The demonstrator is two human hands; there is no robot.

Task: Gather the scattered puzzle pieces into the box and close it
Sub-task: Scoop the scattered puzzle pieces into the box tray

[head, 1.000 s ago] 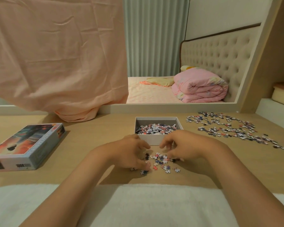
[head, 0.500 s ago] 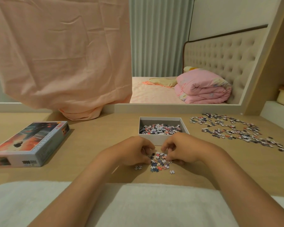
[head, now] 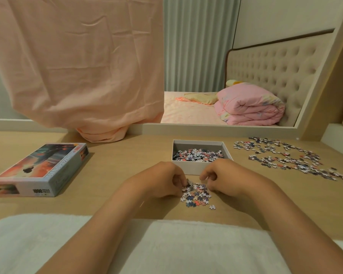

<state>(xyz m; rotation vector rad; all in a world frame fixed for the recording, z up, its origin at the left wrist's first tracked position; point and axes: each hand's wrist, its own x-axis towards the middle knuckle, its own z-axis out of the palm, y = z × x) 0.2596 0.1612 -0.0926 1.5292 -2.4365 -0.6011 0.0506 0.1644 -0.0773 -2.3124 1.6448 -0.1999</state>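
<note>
A wide peach cloth (head: 73, 62) hangs across the upper left of your view, its lower fold bunched on the back of the tabletop (head: 127, 155). Along the near edge of the tabletop lies a white towel (head: 166, 248), and both your forearms cross over it. Beyond the far edge, a rolled pink quilt (head: 249, 107) sits on a bed (head: 186, 113).

The printed lid (head: 42, 169) lies flat at the left, well apart from everything else. The box (head: 203, 142) stands open at the middle, just beyond your hands, with a shallow layer of pieces inside. To the right of it, the scattered pieces (head: 285, 157) spread in a loose band towards the right edge (none of them touching the box).

Your hands sit close together in front of the box, knuckles up and fingers curled inward. The left hand (head: 158, 180) pinches pieces at the upper left edge of the small pile (head: 196, 194) that lies between them. The right hand (head: 230, 178) rests beside the pile's right edge with its fingers tucked under; whether it holds anything, you cannot tell from here. A lone piece (head: 212, 207) lies just beside the pile's near right corner.
</note>
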